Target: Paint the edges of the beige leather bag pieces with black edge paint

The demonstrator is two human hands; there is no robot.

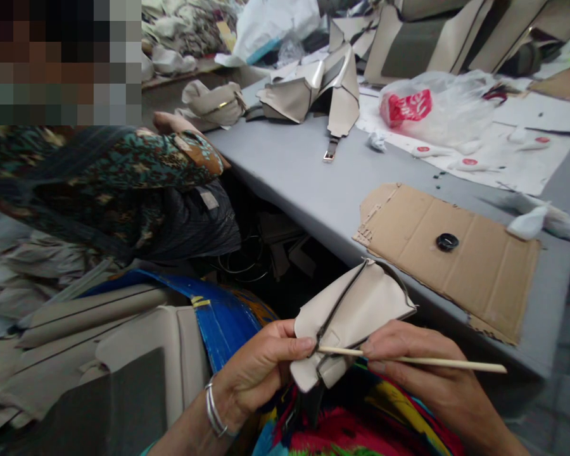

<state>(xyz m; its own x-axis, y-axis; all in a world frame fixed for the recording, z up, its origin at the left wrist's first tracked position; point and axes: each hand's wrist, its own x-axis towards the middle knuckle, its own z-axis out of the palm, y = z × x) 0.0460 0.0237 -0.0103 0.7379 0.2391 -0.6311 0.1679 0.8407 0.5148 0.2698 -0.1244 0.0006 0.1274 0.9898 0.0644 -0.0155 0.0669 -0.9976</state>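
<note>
My left hand (261, 367) is closed round a folded beige leather piece (356, 304) with a dark edge, held over my lap. My right hand (422, 373) pinches a thin wooden stick (437, 362), whose left tip touches the dark seam of the leather piece beside my left thumb. Silver bangles sit on my left wrist.
A grey table (308, 177) carries a flat cardboard sheet (460, 253) with a small black ring (447, 241), beige bag parts (313, 88), and a plastic bag with red print (408, 106). A person in a patterned sleeve (123, 171) sits at left. Beige panels lie lower left.
</note>
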